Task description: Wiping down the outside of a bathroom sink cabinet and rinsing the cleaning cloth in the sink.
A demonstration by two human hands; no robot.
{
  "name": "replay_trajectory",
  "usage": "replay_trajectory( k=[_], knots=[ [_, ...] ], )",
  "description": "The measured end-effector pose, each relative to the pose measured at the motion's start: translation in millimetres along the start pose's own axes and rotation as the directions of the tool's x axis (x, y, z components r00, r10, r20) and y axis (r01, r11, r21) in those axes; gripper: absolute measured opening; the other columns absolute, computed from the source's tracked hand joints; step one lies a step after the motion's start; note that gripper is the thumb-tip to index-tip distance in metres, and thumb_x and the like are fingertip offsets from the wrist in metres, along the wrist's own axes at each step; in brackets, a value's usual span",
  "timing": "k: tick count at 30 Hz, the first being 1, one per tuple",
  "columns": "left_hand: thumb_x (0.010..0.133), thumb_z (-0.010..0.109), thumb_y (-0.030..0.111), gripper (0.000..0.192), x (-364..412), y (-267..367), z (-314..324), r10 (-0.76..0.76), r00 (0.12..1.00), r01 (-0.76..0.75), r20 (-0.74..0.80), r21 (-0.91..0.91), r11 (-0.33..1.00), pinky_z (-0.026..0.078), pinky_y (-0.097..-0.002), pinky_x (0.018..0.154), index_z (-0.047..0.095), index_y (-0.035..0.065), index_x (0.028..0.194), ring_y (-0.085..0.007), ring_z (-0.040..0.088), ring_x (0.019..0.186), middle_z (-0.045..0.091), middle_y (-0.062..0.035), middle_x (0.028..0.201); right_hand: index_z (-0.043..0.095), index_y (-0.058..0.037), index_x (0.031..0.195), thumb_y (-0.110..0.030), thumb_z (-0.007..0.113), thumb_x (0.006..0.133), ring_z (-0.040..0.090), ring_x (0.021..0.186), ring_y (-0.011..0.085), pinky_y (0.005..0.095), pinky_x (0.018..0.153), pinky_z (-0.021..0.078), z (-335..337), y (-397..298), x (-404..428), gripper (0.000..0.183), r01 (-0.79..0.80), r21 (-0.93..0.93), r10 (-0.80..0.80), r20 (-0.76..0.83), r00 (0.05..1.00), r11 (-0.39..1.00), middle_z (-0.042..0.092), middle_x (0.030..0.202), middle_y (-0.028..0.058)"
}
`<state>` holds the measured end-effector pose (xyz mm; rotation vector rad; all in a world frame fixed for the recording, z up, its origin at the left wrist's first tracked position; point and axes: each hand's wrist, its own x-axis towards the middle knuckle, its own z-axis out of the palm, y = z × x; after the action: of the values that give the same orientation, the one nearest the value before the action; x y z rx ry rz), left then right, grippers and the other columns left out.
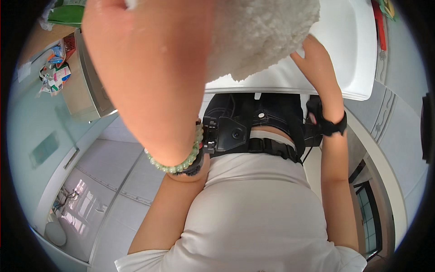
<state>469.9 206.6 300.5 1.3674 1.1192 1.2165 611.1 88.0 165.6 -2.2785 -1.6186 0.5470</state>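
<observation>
A fluffy off-white fleece or plush piece (pixel 261 37) hangs over a white washbasin (pixel 363 51). My left hand (pixel 146 61) is raised very near the camera at the fleece's left side. A bit of white shows in its grip at the top edge, and its fingertips are cut off by the frame. My right hand (pixel 317 63) grips the fleece's lower right edge, its fingers partly behind it. A green bead bracelet (pixel 175 168) and a dark band circle my left wrist; a black strap (pixel 334 127) is on my right wrist.
The basin's front rim (pixel 278 90) lies close to my waist. At left are a cabinet (pixel 81 81), a red basket (pixel 69 46), plastic packets (pixel 56 76) and a green item (pixel 66 15). A red-handled item (pixel 380 29) is beyond the basin's right side, by the tiled wall (pixel 404 108).
</observation>
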Motion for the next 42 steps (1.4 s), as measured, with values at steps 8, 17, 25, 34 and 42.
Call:
replay_trajectory(
  k=[8, 17, 25, 34, 42],
  knots=[
    [0.078, 0.068, 0.041, 0.049, -7, -22, 3, 0.019, 0.999, -0.021, 0.031, 0.06, 0.998, 0.043, -0.0203, 0.065, 0.058, -0.001, 0.102, -0.0089, 0.054, 0.075, 0.058, -0.0013, 0.084, 0.063, -0.0042, 0.09, -0.013, 0.062, 0.078, 0.047, 0.054, 0.0048, 0.0208, 0.047, 0.0356, -66, -87, -32, 0.014, -0.217, 0.832, -0.259, 0.389, 0.884, 0.51, 0.057, 0.065, 0.0017],
    [0.079, 0.067, 0.04, 0.048, -7, -26, 7, 0.052, 0.997, -0.059, 0.059, 0.109, 0.992, 0.042, -0.0204, 0.066, 0.058, -0.0008, 0.102, -0.0088, 0.054, 0.075, 0.058, -0.0012, 0.085, 0.052, -0.0023, 0.107, -0.015, 0.06, 0.081, 0.046, 0.049, 0.004, 0.0198, 0.045, 0.0339, -77, -99, -37, 0.03, -0.616, 0.76, -0.377, 0.643, 0.667, 0.207, 0.058, 0.06, 0.0011],
    [0.079, 0.066, 0.039, 0.046, -7, -27, 5, 0.096, 0.992, -0.106, 0.077, 0.147, 0.983, 0.042, -0.0205, 0.066, 0.058, -0.0007, 0.102, -0.0087, 0.053, 0.076, 0.057, -0.0011, 0.085, 0.052, -0.0019, 0.108, -0.01, 0.055, 0.082, 0.05, 0.052, 0.0041, 0.0196, 0.048, 0.038, -69, -93, -40, 0.027, -0.622, 0.778, -0.424, 0.593, 0.684, 0.085, 0.063, 0.067, 0.0031],
    [0.08, 0.065, 0.038, 0.045, -7, -28, 1, 0.145, 0.984, -0.161, 0.1, 0.183, 0.97, 0.041, -0.0206, 0.067, 0.058, -0.0005, 0.101, -0.0086, 0.052, 0.076, 0.057, -0.0009, 0.085, 0.053, -0.002, 0.108, -0.008, 0.055, 0.083, 0.052, 0.057, 0.0046, 0.0196, 0.05, 0.0397, -65, -92, -46, 0.025, -0.6, 0.799, -0.45, 0.553, 0.701, 0.048, 0.062, 0.07, 0.0031],
    [0.081, 0.065, 0.037, 0.043, -8, -29, -6, 0.187, 0.975, -0.208, 0.117, 0.217, 0.954, 0.041, -0.0207, 0.068, 0.058, -0.0003, 0.101, -0.0085, 0.052, 0.077, 0.057, -0.0008, 0.086, 0.052, -0.0001, 0.11, -0.007, 0.057, 0.083, 0.054, 0.059, 0.0059, 0.0193, 0.05, 0.0403, -68, -94, -48, 0.027, -0.67, 0.742, -0.446, 0.589, 0.674, -0.032, 0.06, 0.07, 0.0027]
  ],
)
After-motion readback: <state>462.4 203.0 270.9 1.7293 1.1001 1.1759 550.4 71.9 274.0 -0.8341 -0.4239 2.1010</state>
